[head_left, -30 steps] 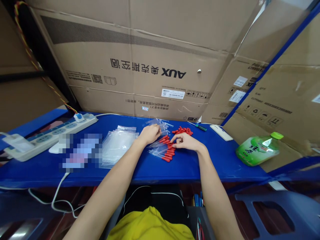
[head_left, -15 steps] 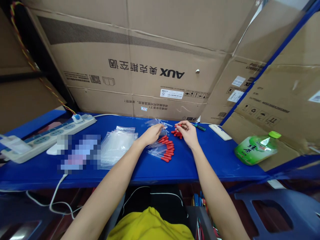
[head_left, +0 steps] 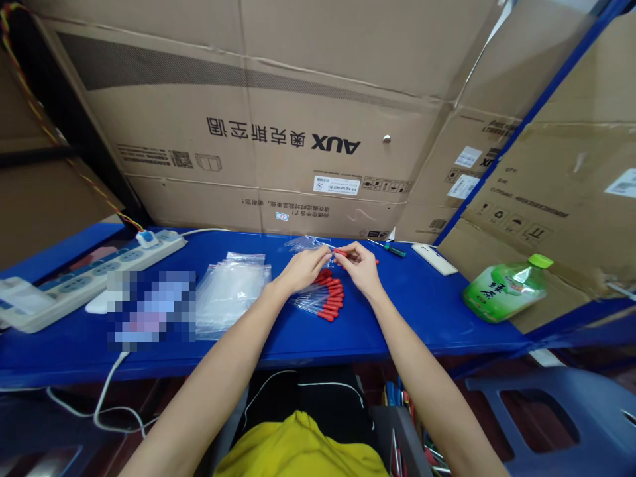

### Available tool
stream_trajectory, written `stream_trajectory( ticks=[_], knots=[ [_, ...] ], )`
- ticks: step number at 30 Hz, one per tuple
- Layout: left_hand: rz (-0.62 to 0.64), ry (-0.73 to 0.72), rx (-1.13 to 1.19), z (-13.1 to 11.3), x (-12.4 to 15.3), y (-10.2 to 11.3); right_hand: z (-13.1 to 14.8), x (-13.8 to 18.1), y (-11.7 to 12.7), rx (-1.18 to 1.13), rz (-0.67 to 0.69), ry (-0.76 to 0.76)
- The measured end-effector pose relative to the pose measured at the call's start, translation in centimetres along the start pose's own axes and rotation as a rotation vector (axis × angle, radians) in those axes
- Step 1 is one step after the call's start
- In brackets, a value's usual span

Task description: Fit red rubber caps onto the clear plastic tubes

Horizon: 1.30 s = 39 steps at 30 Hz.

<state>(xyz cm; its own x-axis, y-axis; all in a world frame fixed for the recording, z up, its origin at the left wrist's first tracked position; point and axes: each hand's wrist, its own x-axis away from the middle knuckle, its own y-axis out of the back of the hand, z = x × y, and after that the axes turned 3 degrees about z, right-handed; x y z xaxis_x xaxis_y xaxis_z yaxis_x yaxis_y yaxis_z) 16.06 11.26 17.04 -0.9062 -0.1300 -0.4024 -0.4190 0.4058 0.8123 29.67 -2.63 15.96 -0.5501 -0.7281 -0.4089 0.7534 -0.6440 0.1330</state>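
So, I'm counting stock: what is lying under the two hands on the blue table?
Under the left hand and right hand lies a row of clear tubes with red caps on the blue table. The row's far end is covered by the hands.

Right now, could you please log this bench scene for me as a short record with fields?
Left hand: pinching a clear tube by its end
Right hand: holding a red cap at that tube's tip
Finished pile: red-capped tubes lying below the hands
Clear bags: stacked left of the pile
Power strip: far left
Green bottle: lying on its side, right
Surface: blue bench
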Motion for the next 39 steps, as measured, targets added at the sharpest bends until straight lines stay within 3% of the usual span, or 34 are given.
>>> stream_trajectory(
  ticks=[9,17,33,39],
  knots=[
    [-0.099,0.008,0.146,-0.1,-0.2,-0.4,0.3,-0.1,0.0,-0.107,-0.036,0.015],
    [-0.101,-0.080,0.186,0.0,-0.2,-0.4,0.3,0.0,-0.1,-0.148,-0.031,0.025],
    [-0.034,-0.148,0.059,0.7,-0.1,0.6,0.0,-0.1,0.0,-0.158,0.028,0.005],
    [0.035,-0.115,-0.130,0.9,0.1,0.7,-0.6,-0.1,0.4,-0.094,0.127,-0.012]
  ],
)
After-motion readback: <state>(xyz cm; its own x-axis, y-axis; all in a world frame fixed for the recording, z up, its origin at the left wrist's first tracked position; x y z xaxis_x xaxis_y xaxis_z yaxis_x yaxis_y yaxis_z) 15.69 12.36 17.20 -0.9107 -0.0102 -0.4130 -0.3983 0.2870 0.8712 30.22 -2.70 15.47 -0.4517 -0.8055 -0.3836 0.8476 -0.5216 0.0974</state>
